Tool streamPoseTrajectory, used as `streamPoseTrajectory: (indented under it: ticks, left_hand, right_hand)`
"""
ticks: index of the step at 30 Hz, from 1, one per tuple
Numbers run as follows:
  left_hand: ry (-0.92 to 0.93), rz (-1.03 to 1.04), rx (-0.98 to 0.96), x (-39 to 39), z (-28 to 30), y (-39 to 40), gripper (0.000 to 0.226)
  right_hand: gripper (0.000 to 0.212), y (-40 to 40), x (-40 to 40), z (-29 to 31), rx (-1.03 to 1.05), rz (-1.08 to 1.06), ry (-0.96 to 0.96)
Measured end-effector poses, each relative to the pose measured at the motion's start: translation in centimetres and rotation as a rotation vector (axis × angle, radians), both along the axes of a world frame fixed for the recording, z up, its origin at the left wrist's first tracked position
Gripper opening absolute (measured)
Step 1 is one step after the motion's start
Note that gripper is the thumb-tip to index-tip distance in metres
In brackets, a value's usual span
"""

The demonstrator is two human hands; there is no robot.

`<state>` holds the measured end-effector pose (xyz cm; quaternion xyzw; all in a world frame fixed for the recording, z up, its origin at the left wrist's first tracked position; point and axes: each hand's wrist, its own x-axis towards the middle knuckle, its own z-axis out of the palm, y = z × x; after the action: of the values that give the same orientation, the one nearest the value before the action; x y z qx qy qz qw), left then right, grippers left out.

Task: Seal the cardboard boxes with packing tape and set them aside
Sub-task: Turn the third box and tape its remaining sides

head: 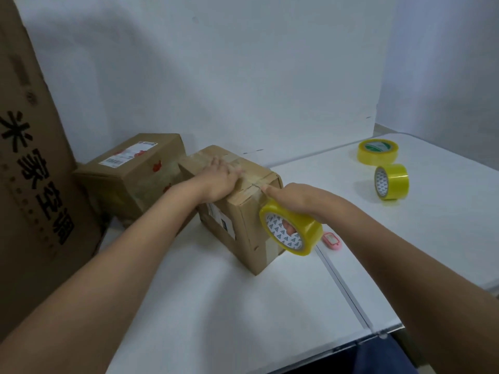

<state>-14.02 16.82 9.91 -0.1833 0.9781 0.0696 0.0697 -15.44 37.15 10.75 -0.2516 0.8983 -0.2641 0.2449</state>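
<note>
Mid-seal on the small box (237,201), centre of the white table (243,306), one corner pointing near. Left hand (220,179) flat on box top, fingers straight and spread, pressing tape/flaps down. Right hand (290,198) at the box's right top edge w/ the yellow tape roll (291,228): fingers hooked through the core (tips visible inside), thumb stretched out onto the top edge where the tape seems to run over. Roll hangs just off the right side face, prob. still joined to the strip; strip itself too clear to trace.

Second box (132,171) w/ shipping label just left of and touching the first, far-left; looks taped already, can't confirm. Tall printed carton (35,163) stands at the left edge. Two spare rolls far right: one flat (378,151), one on edge (391,181). Small pink item (330,240) on the table just behind the held roll, prob. a cutter.

Risks, judged from here:
- Pulling down the side w/o enough left-hand pressure → box slides or tips to the right.
- Slack or skewed roll → tape wrinkles, sticks to itself, misses the seam.
- Tearing w/o cutter → ragged end, strip lifts off the top.
- Elbow swing right → roll on edge knocked, rolls away.
</note>
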Motion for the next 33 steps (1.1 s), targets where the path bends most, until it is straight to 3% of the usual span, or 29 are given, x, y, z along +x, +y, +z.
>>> streamPoseTrajectory:
  ticks: [4, 9, 17, 21, 26, 31, 33]
  left_hand:
    - [-0.019, -0.077, 0.001, 2.8, 0.1, 4.6, 0.070]
    - [0.060, -0.177, 0.057, 5.1, -1.0, 7.2, 0.068]
    - [0.262, -0.258, 0.152, 5.5, -1.5, 5.7, 0.059]
    - [0.348, -0.181, -0.005, 6.6, -3.1, 4.3, 0.064]
    - [0.485, -0.204, -0.004, 7.2, -4.5, 4.5, 0.070]
    - [0.444, -0.152, -0.041, 7.0, -3.3, 5.0, 0.060]
    - [0.438, -0.160, -0.028, 6.4, -2.2, 4.5, 0.059]
  right_hand:
    - [0.068, -0.2, 0.4, -0.3, -0.019, -0.024, -0.057]
    - [0.053, -0.1, 0.1, -1.2, -0.077, -0.020, -0.167]
    - [0.073, -0.4, -0.2, -1.5, -0.152, -0.061, -0.144]
    - [0.070, -0.4, -0.8, -2.2, -0.208, -0.107, -0.148]
    - [0.064, 0.4, -0.8, -2.2, -0.280, -0.114, -0.273]
    - [0.059, 1.2, -0.5, -1.8, -0.276, -0.122, -0.162]
    - [0.059, 1.3, -0.7, -1.4, -0.363, -0.123, -0.127]
